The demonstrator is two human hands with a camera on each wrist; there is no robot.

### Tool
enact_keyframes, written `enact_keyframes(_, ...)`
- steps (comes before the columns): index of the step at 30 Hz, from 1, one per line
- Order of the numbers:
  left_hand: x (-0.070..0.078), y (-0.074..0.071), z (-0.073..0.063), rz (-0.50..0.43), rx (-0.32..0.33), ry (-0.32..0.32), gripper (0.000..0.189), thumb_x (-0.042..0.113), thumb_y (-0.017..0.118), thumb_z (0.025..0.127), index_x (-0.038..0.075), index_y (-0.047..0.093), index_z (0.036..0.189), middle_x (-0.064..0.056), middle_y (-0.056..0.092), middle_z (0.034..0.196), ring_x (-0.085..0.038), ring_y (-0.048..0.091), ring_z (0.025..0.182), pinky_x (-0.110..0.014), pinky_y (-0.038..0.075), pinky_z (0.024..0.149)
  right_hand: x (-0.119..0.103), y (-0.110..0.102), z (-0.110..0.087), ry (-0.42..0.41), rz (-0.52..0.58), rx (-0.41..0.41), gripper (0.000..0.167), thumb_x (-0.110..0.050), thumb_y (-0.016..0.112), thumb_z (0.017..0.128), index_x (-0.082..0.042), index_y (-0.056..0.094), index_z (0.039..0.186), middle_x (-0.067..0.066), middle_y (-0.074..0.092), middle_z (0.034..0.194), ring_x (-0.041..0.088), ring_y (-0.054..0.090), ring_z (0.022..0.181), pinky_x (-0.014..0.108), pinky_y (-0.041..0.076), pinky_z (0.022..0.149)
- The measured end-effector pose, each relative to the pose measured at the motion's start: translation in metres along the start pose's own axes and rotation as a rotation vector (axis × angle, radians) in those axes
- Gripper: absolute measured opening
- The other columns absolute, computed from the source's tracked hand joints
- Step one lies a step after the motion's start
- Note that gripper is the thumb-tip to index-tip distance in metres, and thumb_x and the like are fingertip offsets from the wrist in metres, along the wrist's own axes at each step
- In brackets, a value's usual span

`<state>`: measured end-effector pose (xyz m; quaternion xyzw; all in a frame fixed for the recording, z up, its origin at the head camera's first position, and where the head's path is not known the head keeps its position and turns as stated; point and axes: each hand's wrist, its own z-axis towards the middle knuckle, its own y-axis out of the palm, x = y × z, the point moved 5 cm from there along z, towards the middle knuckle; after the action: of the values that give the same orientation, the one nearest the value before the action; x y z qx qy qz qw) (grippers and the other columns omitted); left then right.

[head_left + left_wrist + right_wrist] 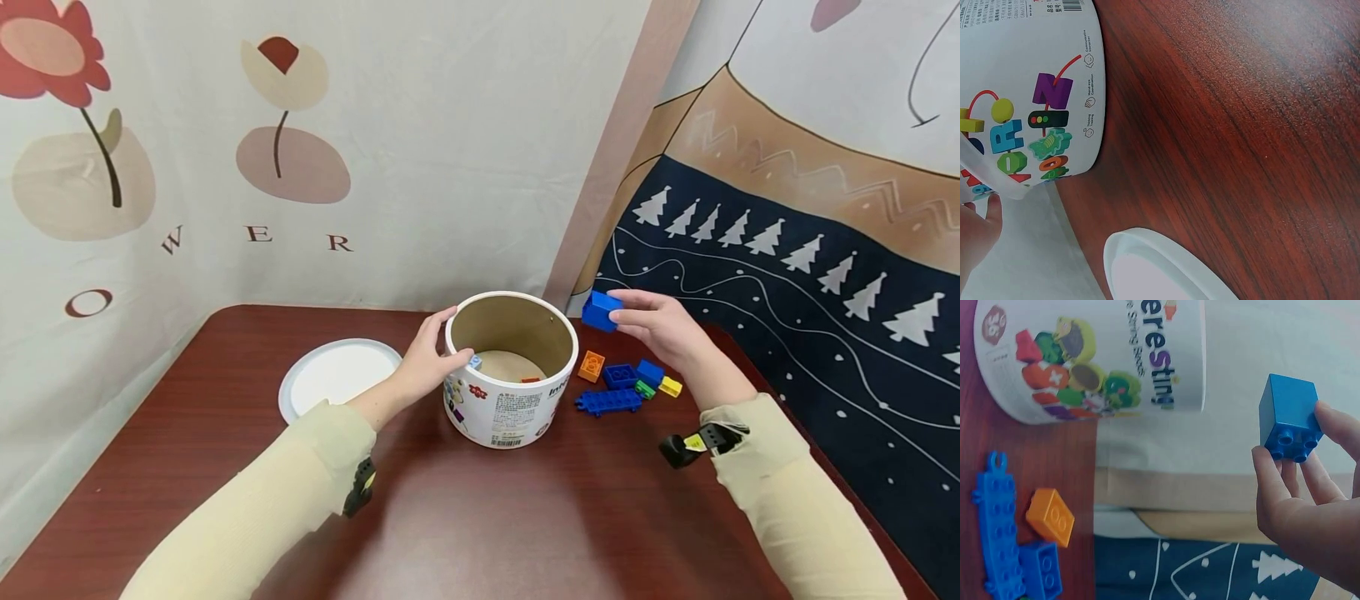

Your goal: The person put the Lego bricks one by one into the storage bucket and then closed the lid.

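Observation:
A white cylindrical tub [512, 417] with printed sides stands lidless on the table. At its left rim, my left hand [426, 360] grips the edge with thumb and fingers spread along it. Inside the tub are a light blue block [476, 362] near my thumb and a red block [530, 380], mostly hidden by the near wall. To the right of the tub, my right hand [660, 327] pinches a blue building brick [1289, 412] between thumb and fingers, raised above the table. Its studs face toward the palm side in the right wrist view.
Loose pieces lie right of the tub: an orange brick [591, 366], blue bricks [619, 377], a green piece [645, 389], a yellow brick [671, 387] and a long blue studded base [609, 402]. A white round lid [337, 379] lies left of the tub. Printed cloth hangs behind.

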<state>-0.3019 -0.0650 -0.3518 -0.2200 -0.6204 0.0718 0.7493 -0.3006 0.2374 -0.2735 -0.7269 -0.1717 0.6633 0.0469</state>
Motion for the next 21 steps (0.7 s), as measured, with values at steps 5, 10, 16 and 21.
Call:
enact_keyframes(5, 0.0, 0.001, 0.0, -0.001, 0.0, 0.003, 0.075, 0.022, 0.063, 0.084, 0.008, 0.024, 0.147, -0.015, 0.027, 0.146, -0.03, 0.033, 0.131, -0.048, 0.032, 0.109, -0.007, 0.011, 0.002, -0.007, 0.01, -0.026, 0.058, -0.021, 0.058, 0.092, 0.002, 0.035, 0.141, 0.019, 0.035, 0.144, 0.005, 0.054, 0.103, 0.03, 0.038, 0.104)
enact_keyframes(10, 0.001, 0.001, -0.001, 0.0, 0.003, 0.006, 0.075, 0.022, 0.063, 0.084, 0.007, 0.024, 0.146, -0.016, 0.028, 0.146, -0.031, 0.034, 0.13, -0.049, 0.033, 0.109, -0.011, 0.021, 0.005, -0.019, 0.007, -0.05, 0.055, -0.02, 0.058, 0.092, 0.001, 0.038, 0.139, 0.017, 0.04, 0.141, 0.005, 0.056, 0.104, 0.029, 0.04, 0.103)
enact_keyframes(16, 0.0, 0.002, -0.001, -0.006, 0.004, 0.004, 0.075, 0.021, 0.063, 0.084, 0.008, 0.024, 0.147, -0.015, 0.028, 0.146, -0.03, 0.034, 0.13, -0.047, 0.034, 0.108, -0.013, 0.037, 0.011, -0.028, 0.022, -0.085, 0.051, -0.012, 0.055, 0.092, 0.003, 0.039, 0.138, 0.021, 0.038, 0.144, 0.026, 0.05, 0.121, 0.039, 0.035, 0.107)
enact_keyframes(21, -0.001, 0.002, -0.001, -0.006, 0.008, 0.004, 0.075, 0.021, 0.063, 0.084, 0.008, 0.024, 0.147, -0.015, 0.027, 0.146, -0.031, 0.034, 0.13, -0.048, 0.034, 0.108, -0.013, 0.052, 0.014, -0.033, 0.017, -0.133, 0.049, -0.006, 0.053, 0.092, 0.006, 0.04, 0.137, 0.024, 0.037, 0.144, 0.039, 0.041, 0.128, 0.046, 0.03, 0.111)
